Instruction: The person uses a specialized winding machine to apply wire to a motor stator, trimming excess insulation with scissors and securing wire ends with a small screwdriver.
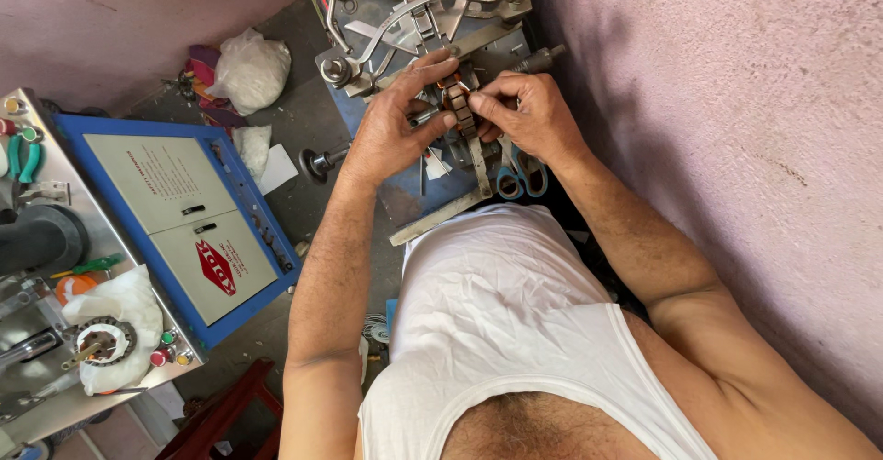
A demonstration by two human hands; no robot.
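Fingertips of both hands pinch a small slotted metal core with copper windings (457,101): the left hand (397,124) grips its near side, the right hand (526,115) closes on its far side. Steadying it well likely means even pressure from both thumbs, wrists braced. The core sits between the fingertips, over the grey winding machine (414,18); blue-handled scissors (522,179) lie just below the right hand.
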